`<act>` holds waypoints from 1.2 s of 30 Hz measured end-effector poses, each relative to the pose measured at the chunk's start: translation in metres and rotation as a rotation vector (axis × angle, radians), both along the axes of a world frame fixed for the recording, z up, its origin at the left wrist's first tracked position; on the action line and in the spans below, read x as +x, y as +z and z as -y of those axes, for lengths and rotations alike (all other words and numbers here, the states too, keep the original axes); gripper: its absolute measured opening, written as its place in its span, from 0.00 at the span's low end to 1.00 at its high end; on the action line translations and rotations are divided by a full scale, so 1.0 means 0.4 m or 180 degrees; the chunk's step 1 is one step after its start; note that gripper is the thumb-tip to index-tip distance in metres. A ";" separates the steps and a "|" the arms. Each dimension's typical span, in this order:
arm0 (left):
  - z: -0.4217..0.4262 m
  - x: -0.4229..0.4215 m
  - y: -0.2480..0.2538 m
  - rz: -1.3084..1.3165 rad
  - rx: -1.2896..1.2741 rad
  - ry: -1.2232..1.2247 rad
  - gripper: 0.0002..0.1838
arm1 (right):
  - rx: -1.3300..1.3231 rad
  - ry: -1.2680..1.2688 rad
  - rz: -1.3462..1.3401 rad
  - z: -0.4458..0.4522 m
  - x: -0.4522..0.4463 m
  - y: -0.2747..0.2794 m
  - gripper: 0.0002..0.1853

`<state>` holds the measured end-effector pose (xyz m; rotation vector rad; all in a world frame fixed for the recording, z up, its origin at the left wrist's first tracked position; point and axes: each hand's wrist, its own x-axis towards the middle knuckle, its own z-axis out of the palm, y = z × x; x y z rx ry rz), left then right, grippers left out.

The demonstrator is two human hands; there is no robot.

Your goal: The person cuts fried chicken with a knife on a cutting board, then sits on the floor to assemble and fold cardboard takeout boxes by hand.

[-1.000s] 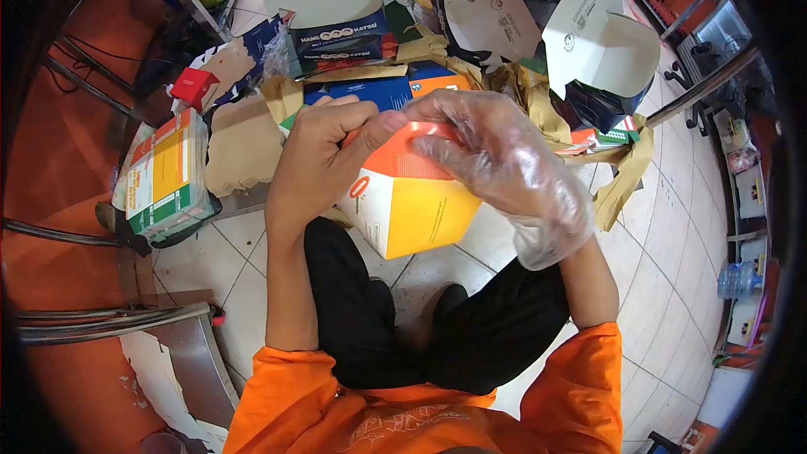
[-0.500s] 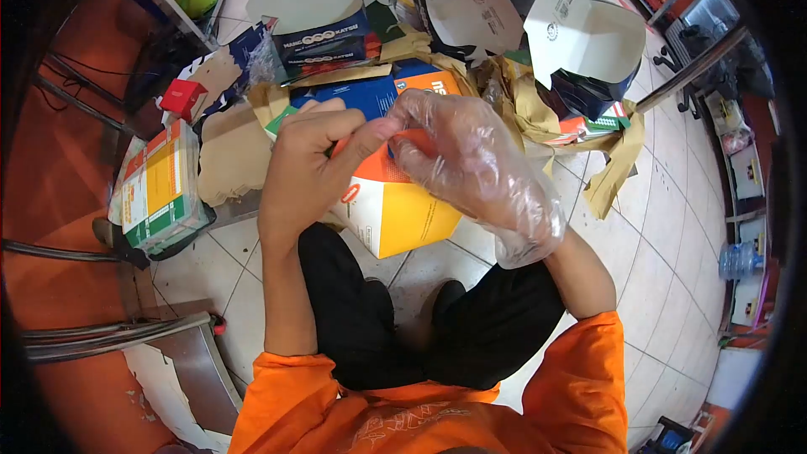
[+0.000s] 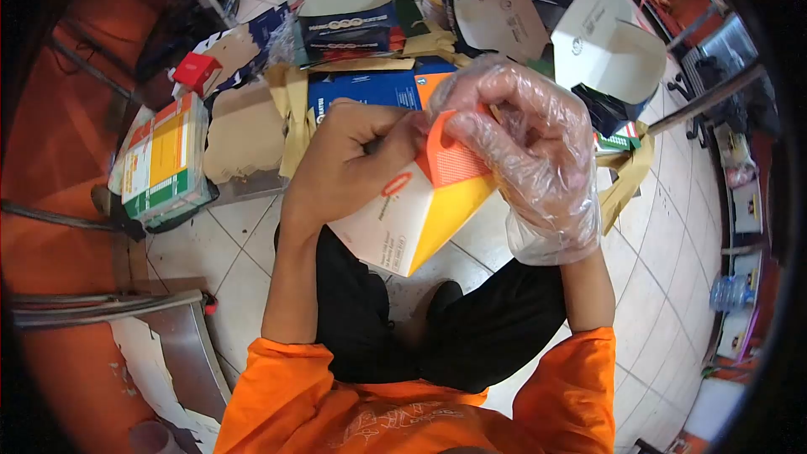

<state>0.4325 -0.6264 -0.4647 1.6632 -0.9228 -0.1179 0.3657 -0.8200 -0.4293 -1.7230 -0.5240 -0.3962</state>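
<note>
A white, orange and yellow cardboard food box [image 3: 378, 231] is tilted in front of me, above my lap. My bare left hand [image 3: 345, 160] is closed at its upper edge, thumb and fingers pinching near the top. My right hand [image 3: 534, 151] wears a clear plastic glove and grips the orange flap of the same box, thumb on the near side. The fingertips of both hands come close together at the top of the box. The box's far side is hidden behind my hands.
Flattened blue boxes [image 3: 353, 29] and white-lined opened boxes [image 3: 609, 50] lie ahead among brown paper [image 3: 626, 189]. At left is a wrapped stack of printed cardboard [image 3: 164, 160] below a small red box [image 3: 195, 73]. A metal-edged piece of furniture [image 3: 181, 353] stands at lower left.
The box has turned, showing more of its white side and the orange flap. Both hands have shifted, the right slightly to the right. The view has moved a little.
</note>
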 end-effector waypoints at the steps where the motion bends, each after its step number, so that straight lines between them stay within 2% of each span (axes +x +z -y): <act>1: 0.003 -0.003 0.003 0.0039 0.0041 -0.0099 0.17 | 0.0064 0.0054 -0.0209 -0.004 -0.002 0.002 0.07; 2: 0.016 -0.005 -0.007 0.0320 -0.0248 0.0140 0.21 | 0.0030 0.0038 -0.0076 -0.010 0.002 -0.004 0.07; 3: 0.018 -0.007 -0.010 0.0311 -0.0259 0.0187 0.21 | 0.0016 0.0084 -0.0087 -0.012 0.004 -0.003 0.07; 6: 0.026 -0.017 -0.009 0.0301 -0.0099 0.0393 0.31 | -0.0265 0.0067 -0.0307 -0.002 0.002 0.007 0.06; 8: 0.016 -0.012 -0.007 0.0493 0.0067 0.0420 0.30 | -0.0608 0.0015 -0.0147 -0.002 0.003 0.011 0.05; 10: 0.013 -0.008 -0.009 0.0683 0.0242 0.0429 0.29 | -0.0564 0.0093 -0.0178 -0.007 0.007 -0.008 0.06; 13: 0.023 -0.006 -0.020 0.0883 -0.0130 0.0534 0.30 | -0.0347 0.0203 -0.0139 -0.014 0.011 -0.018 0.07; 15: 0.028 -0.006 -0.027 0.0376 -0.0885 0.0795 0.32 | -0.0434 -0.0193 0.0438 -0.019 0.007 -0.004 0.08; 16: 0.025 -0.005 -0.023 0.0379 -0.0883 0.0808 0.32 | -0.0492 -0.0355 0.0716 -0.025 0.005 -0.007 0.08; 18: 0.015 -0.004 -0.008 0.0151 -0.1051 0.0599 0.31 | -0.0507 -0.0294 0.0635 -0.031 0.001 -0.009 0.07; 19: 0.013 -0.010 -0.002 0.0144 -0.1069 0.0642 0.31 | -0.0523 -0.0241 0.0549 -0.034 0.000 -0.010 0.07; 22: 0.012 -0.024 0.005 0.0793 -0.0821 0.0769 0.29 | -0.0699 -0.0123 0.0668 -0.025 0.009 -0.007 0.08; 25: 0.016 -0.033 0.010 0.0573 -0.1027 0.0796 0.29 | -0.0635 -0.0150 0.0873 -0.033 0.005 -0.012 0.09; 26: 0.008 -0.035 0.012 0.0287 -0.0983 0.0726 0.29 | -0.0768 -0.0471 0.1052 -0.038 -0.010 -0.011 0.09; 30: 0.009 -0.028 0.016 0.0658 -0.0742 0.0760 0.28 | -0.1107 -0.0586 0.1402 -0.052 -0.014 0.002 0.08; 33: 0.005 -0.033 0.011 0.0470 -0.0725 0.0622 0.28 | -0.1355 -0.0441 0.1318 -0.065 -0.018 0.010 0.07; 36: 0.004 -0.024 -0.003 0.0638 -0.0792 0.0724 0.28 | -0.1265 -0.0627 0.0849 -0.069 -0.024 0.008 0.07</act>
